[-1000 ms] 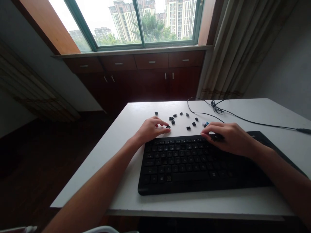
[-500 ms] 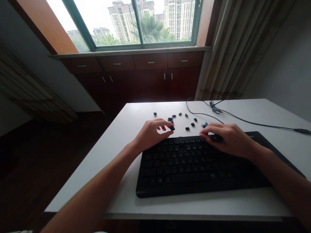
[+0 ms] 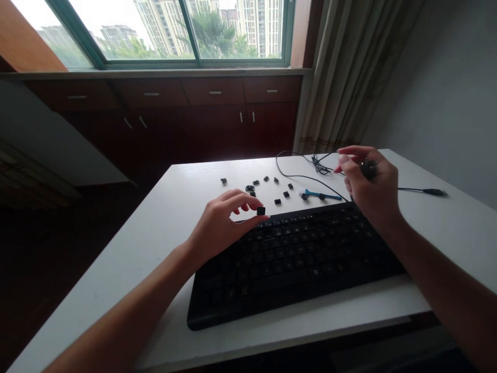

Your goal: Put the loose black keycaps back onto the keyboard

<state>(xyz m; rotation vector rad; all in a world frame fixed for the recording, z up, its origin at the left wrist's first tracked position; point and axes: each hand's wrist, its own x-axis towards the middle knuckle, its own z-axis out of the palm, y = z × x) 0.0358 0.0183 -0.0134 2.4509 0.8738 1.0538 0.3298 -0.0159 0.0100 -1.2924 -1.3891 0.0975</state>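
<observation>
Between the thumb and index finger of my left hand [image 3: 223,220] is a small black keycap [image 3: 261,211], just above the back left edge of the keyboard. My right hand [image 3: 373,181] is raised over the keyboard's back right part, fingers closed around a dark, round-ended tool [image 3: 368,168]; its kind is unclear and most of it is hidden. The black keyboard [image 3: 295,282] lies at a slant on the white table, its left end partly under my left hand. Behind it lies a thin blue tool [image 3: 328,195] among several loose keycaps [image 3: 286,194].
A black cable [image 3: 310,178] loops behind the keyboard to a tied bundle [image 3: 320,165], and its plug [image 3: 434,191] lies at the right. The white table's [image 3: 155,259] left edge runs beside my left forearm. Beyond are red-brown cabinets [image 3: 202,129] under a window.
My right hand has lifted up and to the right, uncovering the blue tool. The left hand still pinches the keycap, now turned flatter towards me. The whole view has shifted rightward.
</observation>
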